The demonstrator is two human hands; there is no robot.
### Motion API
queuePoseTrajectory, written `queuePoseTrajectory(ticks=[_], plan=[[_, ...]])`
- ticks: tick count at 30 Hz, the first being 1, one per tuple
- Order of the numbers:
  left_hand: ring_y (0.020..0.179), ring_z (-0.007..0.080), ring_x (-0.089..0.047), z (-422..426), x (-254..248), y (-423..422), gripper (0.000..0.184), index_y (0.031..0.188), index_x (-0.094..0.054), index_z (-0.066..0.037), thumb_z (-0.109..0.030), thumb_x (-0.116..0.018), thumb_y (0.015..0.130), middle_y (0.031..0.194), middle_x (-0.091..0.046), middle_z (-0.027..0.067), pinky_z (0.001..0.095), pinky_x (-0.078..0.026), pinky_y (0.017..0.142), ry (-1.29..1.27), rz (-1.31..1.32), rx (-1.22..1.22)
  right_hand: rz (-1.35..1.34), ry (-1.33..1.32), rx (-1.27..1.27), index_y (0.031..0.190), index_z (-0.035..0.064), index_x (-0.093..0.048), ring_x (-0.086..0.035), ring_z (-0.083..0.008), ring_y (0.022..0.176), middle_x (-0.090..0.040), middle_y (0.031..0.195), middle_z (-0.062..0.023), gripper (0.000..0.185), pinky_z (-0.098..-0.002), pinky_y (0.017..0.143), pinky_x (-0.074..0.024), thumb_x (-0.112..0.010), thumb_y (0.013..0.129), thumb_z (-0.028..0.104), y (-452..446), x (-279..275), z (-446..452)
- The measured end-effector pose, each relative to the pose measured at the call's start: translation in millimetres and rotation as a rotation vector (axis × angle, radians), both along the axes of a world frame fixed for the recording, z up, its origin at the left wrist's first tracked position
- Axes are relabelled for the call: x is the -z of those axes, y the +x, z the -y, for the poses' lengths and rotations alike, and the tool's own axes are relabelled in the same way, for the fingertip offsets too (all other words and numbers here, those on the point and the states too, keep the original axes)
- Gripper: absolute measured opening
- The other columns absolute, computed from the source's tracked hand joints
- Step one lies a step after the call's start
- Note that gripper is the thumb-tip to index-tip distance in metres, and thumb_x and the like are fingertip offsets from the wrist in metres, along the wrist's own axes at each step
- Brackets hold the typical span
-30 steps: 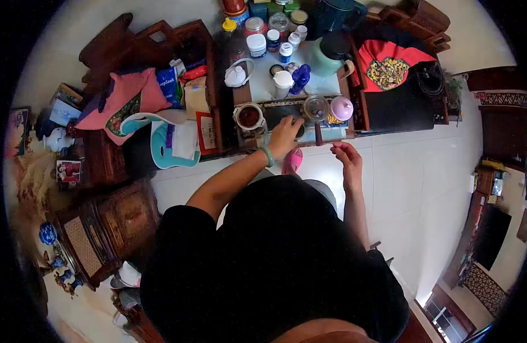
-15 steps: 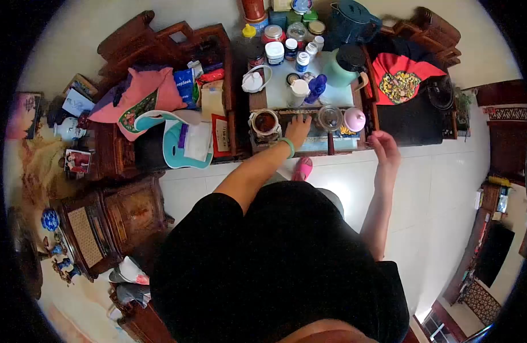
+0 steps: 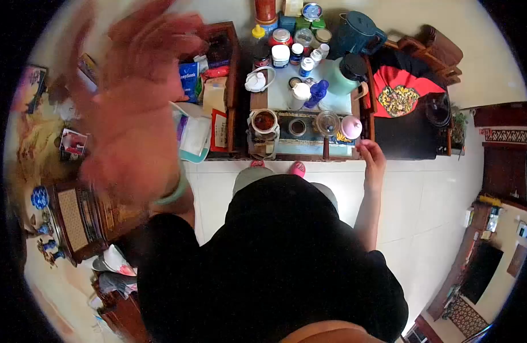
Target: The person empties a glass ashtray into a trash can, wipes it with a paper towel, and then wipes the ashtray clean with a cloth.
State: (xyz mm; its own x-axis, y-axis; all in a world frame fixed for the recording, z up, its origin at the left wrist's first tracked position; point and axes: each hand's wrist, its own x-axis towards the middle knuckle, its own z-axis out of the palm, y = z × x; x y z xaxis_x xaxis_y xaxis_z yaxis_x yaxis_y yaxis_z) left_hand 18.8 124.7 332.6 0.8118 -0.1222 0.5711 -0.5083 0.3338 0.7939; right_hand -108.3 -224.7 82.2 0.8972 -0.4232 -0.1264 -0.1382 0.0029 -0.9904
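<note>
My left hand [image 3: 132,108] is raised close to the camera at the upper left, blurred, with its fingers spread and nothing visible in them. A green bangle [image 3: 175,191] circles its wrist. My right hand [image 3: 371,153] hovers by the table's front right corner, its fingers curled and thumb near the fingertips; whether anything is between them is too small to tell. Nearest to it is a pink lidded cup [image 3: 350,127]. Further left on the tray stand a glass jar with a handle [image 3: 327,123], a small dark cup [image 3: 297,127] and a pot with reddish-brown contents [image 3: 264,121].
Behind the tray are a green thermos [image 3: 342,77], a blue bottle [image 3: 317,93], a white-lidded cup [image 3: 300,94] and several small jars. A dark blue pitcher [image 3: 358,34] stands further back. Wooden chairs flank the table, with a red cloth [image 3: 398,91] on the right one.
My left hand has left the tray and come up to the upper left, near the camera, uncovering the small dark cup. My right hand has shifted slightly down and left.
</note>
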Motion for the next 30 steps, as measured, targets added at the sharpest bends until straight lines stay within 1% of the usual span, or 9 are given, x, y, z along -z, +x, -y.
queuePoseTrajectory(ticks=[2, 3, 7, 9, 18, 20, 26, 27, 30], plan=[[0.112, 0.0388, -0.044, -29, -28, -8, 0.058, 0.125, -0.038, 0.004, -0.031, -0.057, 0.083, 0.121, -0.045, 0.0250, 0.0482, -0.034, 0.100, -0.062, 0.320, 0.045, 0.016, 0.007, -0.052, 0.099, -0.0003, -0.059, -0.057, -0.0111, 0.086, -0.061, 0.089, -0.0038, 0.014, -0.0234, 0.078, -0.0436, -0.057, 0.086, 0.005, 13, -3, -4], [0.112, 0.0385, -0.044, -38, -37, -14, 0.058, 0.125, -0.038, 0.004, -0.031, -0.057, 0.083, 0.121, -0.046, 0.0246, 0.0479, -0.034, 0.099, -0.068, 0.380, 0.047, 0.005, -0.015, -0.083, 0.100, 0.0010, -0.059, -0.055, -0.0096, 0.083, -0.060, 0.091, -0.0032, 0.015, -0.0214, 0.076, -0.0410, -0.057, 0.086, 0.008, 19, 1, -4], [0.111, 0.0371, -0.045, -63, -49, -42, 0.056, 0.125, -0.039, 0.003, -0.029, -0.057, 0.082, 0.120, -0.047, 0.0234, 0.0466, -0.035, 0.098, -0.070, 0.530, 0.014, 0.072, 0.025, -0.161, 0.098, 0.0011, -0.059, -0.056, -0.0110, 0.085, -0.061, 0.092, -0.0038, 0.014, -0.0229, 0.078, -0.0422, -0.058, 0.086, 0.008, 38, 1, -23], [0.111, 0.0364, -0.045, -72, -51, -52, 0.055, 0.125, -0.040, 0.003, -0.028, -0.057, 0.082, 0.119, -0.047, 0.0227, 0.0459, -0.035, 0.098, -0.070, 0.559, -0.011, 0.097, 0.073, -0.203, 0.098, 0.0014, -0.059, -0.056, -0.0104, 0.085, -0.061, 0.091, -0.0034, 0.014, -0.0226, 0.076, -0.0422, -0.058, 0.086, 0.008, 45, 8, -29], [0.108, 0.0332, -0.047, -110, -41, -88, 0.050, 0.123, -0.041, 0.002, -0.023, -0.056, 0.082, 0.117, -0.049, 0.0199, 0.0429, -0.037, 0.096, -0.058, 0.609, -0.139, 0.040, 0.024, -0.285, 0.100, 0.0003, -0.059, -0.056, -0.0105, 0.084, -0.062, 0.089, -0.0043, 0.016, -0.0225, 0.074, -0.0420, -0.057, 0.086, 0.008, 58, 13, -38], [0.108, 0.0324, -0.048, -117, -38, -93, 0.049, 0.123, -0.042, 0.002, -0.022, -0.056, 0.082, 0.116, -0.050, 0.0193, 0.0422, -0.037, 0.096, -0.054, 0.611, -0.152, 0.033, 0.050, -0.287, 0.099, -0.0010, -0.059, -0.057, -0.0129, 0.088, -0.061, 0.093, -0.0055, 0.014, -0.0245, 0.080, -0.0440, -0.055, 0.086, 0.002, 61, 11, -40], [0.106, 0.0303, -0.049, -126, -36, -101, 0.047, 0.122, -0.043, 0.001, -0.018, -0.055, 0.082, 0.115, -0.051, 0.0174, 0.0402, -0.038, 0.094, -0.053, 0.627, -0.155, 0.011, -0.060, -0.340, 0.099, -0.0006, -0.059, -0.056, -0.0120, 0.087, -0.061, 0.094, -0.0051, 0.014, -0.0240, 0.081, -0.0434, -0.056, 0.085, 0.003, 64, 10, -50], [0.106, 0.0300, -0.049, -124, -35, -99, 0.046, 0.122, -0.043, 0.001, -0.018, -0.055, 0.081, 0.115, -0.051, 0.0171, 0.0399, -0.038, 0.094, -0.057, 0.627, -0.151, 0.039, 0.050, -0.340, 0.099, -0.0003, -0.059, -0.056, -0.0116, 0.087, -0.061, 0.094, -0.0047, 0.015, -0.0238, 0.081, -0.0431, -0.056, 0.085, 0.003, 62, 11, -52], [0.105, 0.0289, -0.050, -124, -33, -95, 0.045, 0.122, -0.044, 0.000, -0.016, -0.055, 0.081, 0.114, -0.052, 0.0161, 0.0389, -0.039, 0.093, -0.066, 0.647, -0.138, 0.047, 0.018, -0.348, 0.100, -0.0001, -0.059, -0.056, -0.0118, 0.088, -0.061, 0.094, -0.0045, 0.015, -0.0240, 0.081, -0.0430, -0.056, 0.085, 0.003, 58, 12, -53]])
